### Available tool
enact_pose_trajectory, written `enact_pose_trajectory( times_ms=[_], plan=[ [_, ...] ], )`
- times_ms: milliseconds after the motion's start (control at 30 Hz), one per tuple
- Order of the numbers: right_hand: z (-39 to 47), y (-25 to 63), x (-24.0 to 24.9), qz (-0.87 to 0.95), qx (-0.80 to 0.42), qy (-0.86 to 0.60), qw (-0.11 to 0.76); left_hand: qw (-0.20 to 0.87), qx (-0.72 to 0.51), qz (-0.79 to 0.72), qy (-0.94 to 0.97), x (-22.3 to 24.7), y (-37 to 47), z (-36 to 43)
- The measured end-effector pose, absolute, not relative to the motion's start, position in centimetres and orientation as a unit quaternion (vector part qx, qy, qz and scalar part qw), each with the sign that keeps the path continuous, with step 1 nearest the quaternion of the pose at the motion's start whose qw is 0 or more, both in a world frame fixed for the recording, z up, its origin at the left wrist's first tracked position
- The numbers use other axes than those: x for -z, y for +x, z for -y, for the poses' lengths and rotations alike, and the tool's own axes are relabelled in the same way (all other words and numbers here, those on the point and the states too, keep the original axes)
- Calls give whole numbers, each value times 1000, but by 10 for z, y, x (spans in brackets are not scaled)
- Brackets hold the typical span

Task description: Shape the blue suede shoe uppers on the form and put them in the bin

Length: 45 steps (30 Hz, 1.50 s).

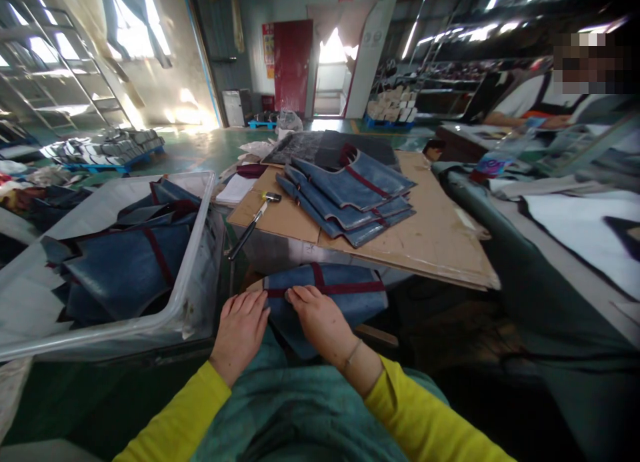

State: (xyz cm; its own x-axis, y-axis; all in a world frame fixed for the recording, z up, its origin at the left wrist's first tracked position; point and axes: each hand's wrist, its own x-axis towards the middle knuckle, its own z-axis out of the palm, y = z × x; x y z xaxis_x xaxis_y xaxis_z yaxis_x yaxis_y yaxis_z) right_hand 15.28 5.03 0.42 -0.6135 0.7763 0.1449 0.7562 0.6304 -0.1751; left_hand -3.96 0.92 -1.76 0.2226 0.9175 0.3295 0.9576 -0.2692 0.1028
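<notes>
In front of my lap lies a blue leather-like piece with maroon straps (350, 279), one strap running along it and another crossing it. My left hand (243, 325) grips its left edge, fingers bent over the strap's end. On the same strap, a little further right, my right hand (320, 319) is closed, with thumb and fingertips pressed onto the material. Whether something small sits under these fingertips is hidden. Just beyond, a hammer (255, 225) with a dark handle rests at the cardboard's near left edge, its head on the board.
Several similar blue pieces (370, 182) are stacked on the cardboard-covered table (440, 229). At left, a white plastic bin (209, 209) holds more blue pieces (120, 265). A dark-draped worktable (540, 275) runs along the right, with a person (530, 99) behind it.
</notes>
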Motion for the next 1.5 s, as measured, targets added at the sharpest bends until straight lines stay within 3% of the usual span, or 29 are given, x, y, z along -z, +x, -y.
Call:
enact_pose_trajectory(
  times_ms=[200, 333, 600, 833, 1100, 1300, 1500],
  plan=[
    [-55, 204, -8, 889, 10, -453, 68, 45, 179, 592, -784, 19, -41, -8],
    [-50, 220, 4, 884, 32, -456, 92, -5, 179, 566, -805, 16, -59, -18],
    [-40, 249, 30, 843, 48, -503, 184, -70, 153, 713, -680, -11, -96, -145],
    [-37, 245, 26, 833, 35, -519, 189, -148, 140, 779, -593, 8, -87, -208],
    [-46, 185, 5, 871, -21, -452, 189, -180, 235, 719, -629, -5, -105, -133],
    [-53, 119, -7, 905, -51, -403, 125, -228, 264, 673, -652, -2, -101, -56],
    [-56, 150, -7, 899, -19, -427, 100, -284, 279, 676, -620, 6, -95, -9]
  ],
)
